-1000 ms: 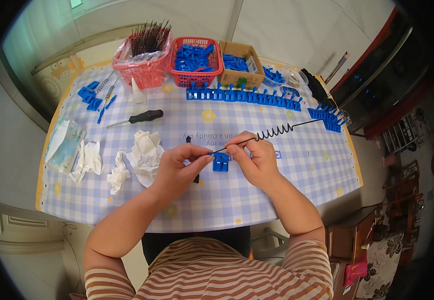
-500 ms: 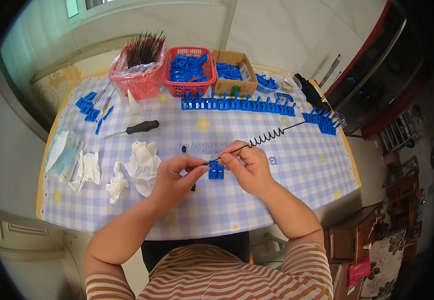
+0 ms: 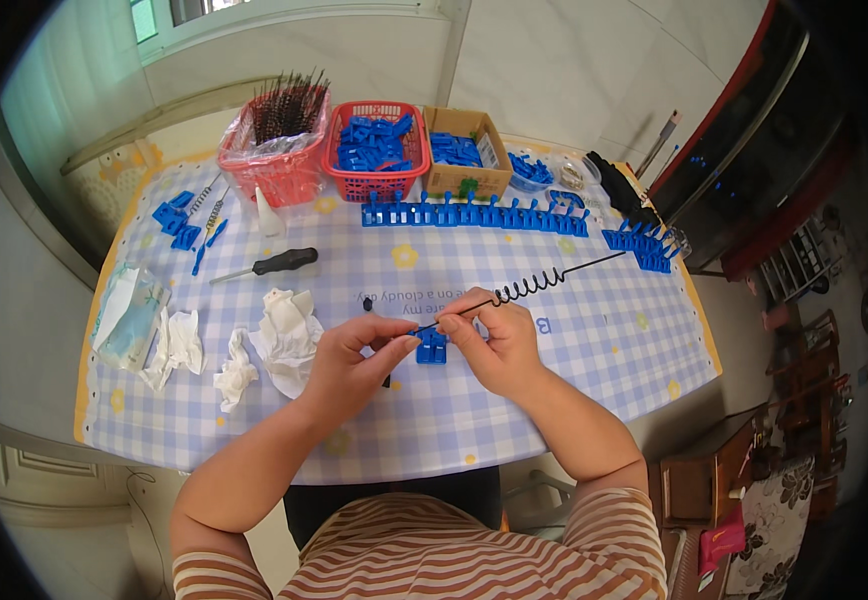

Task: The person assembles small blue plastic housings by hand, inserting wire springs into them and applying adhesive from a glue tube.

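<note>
Left hand [image 3: 352, 350]: thumb and forefinger pinched together at the near end of the black wire; whether a small blue part sits between them too, I cannot tell.
Right hand [image 3: 499, 345]: thumb and forefinger closed on the straight length just beside the left fingertips.
Black wire [image 3: 529, 288]: held above the surface [image 3: 514, 430], its coil and long tail slanting away to the right; both grips lie at one end, so the tail could swing if the wrist turns.
Clip cluster [image 3: 639, 250]: near the wire's far tip, touching or not being unclear; a sideways sweep could knock pieces over.
Blue block [image 3: 432, 350]: just below the fingertips; a lowered hand could nudge it.
Near tip: hidden by fingers; a slanted push could bend it or make it slip.
</note>
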Motion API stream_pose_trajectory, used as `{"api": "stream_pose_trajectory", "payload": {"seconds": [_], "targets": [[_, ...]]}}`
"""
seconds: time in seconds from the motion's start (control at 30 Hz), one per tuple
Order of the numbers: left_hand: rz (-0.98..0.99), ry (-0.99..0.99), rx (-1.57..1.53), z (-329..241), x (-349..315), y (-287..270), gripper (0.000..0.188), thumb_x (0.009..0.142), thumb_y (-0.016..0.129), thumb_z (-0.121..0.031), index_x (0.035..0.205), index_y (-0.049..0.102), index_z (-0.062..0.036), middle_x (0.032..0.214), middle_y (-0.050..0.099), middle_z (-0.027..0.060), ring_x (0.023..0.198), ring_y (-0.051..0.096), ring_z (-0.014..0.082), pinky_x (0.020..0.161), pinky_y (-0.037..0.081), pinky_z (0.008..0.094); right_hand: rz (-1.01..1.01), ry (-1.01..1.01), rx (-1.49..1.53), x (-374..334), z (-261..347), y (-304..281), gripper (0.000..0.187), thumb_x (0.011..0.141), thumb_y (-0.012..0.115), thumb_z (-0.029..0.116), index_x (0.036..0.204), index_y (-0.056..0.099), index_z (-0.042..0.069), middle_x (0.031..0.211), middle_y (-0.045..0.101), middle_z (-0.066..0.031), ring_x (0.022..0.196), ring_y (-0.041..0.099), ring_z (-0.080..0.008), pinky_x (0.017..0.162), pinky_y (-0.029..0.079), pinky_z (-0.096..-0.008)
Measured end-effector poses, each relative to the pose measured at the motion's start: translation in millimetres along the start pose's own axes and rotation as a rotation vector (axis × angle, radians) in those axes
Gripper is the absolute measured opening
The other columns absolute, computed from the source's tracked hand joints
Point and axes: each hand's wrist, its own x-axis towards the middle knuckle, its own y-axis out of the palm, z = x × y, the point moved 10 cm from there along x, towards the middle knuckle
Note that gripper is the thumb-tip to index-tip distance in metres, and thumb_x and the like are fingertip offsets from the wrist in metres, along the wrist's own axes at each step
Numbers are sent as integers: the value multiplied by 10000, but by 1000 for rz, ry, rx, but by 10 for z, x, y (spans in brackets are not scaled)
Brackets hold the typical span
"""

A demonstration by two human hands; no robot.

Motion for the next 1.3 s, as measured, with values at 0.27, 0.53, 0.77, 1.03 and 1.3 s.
{"api": "stream_pose_trajectory", "payload": {"seconds": [0.27,0.53,0.77,1.03,1.3], "targets": [[0,-9,10,49,7,-3,164,851,695,-127,977,687,-23,801,654,20,697,569,68,618,457,220,1,-9,-25,3,11,1,95,854,641,58,819,638,-30,806,659,-106,602,613,-159,552,465,-253],[-11,44,43,-3,1,-3,144,848,691,-104,969,692,-26,799,650,27,675,555,82,597,443,226,0,-1,-14,7,12,-3,89,858,642,62,834,639,-23,818,661,-95,616,611,-147,565,470,-247],[-14,92,98,-114,-12,2,110,850,682,-67,948,691,-17,810,655,-1,707,551,46,607,439,209,2,-12,-23,8,23,-8,90,859,642,63,831,640,-23,812,660,-94,613,606,-146,565,469,-246],[-30,119,113,-126,-17,-12,102,842,686,-60,931,690,-13,799,652,11,695,552,54,598,432,213,10,-3,-15,1,6,6,97,854,647,72,831,643,-22,797,656,-97,598,598,-147,546,456,-248],[-42,202,157,-212,-40,-8,80,833,689,-49,905,687,-15,782,646,27,686,561,75,596,430,227,3,55,77,-11,-59,1,90,853,645,61,820,640,-23,780,644,-89,576,577,-135,533,439,-244]]}}
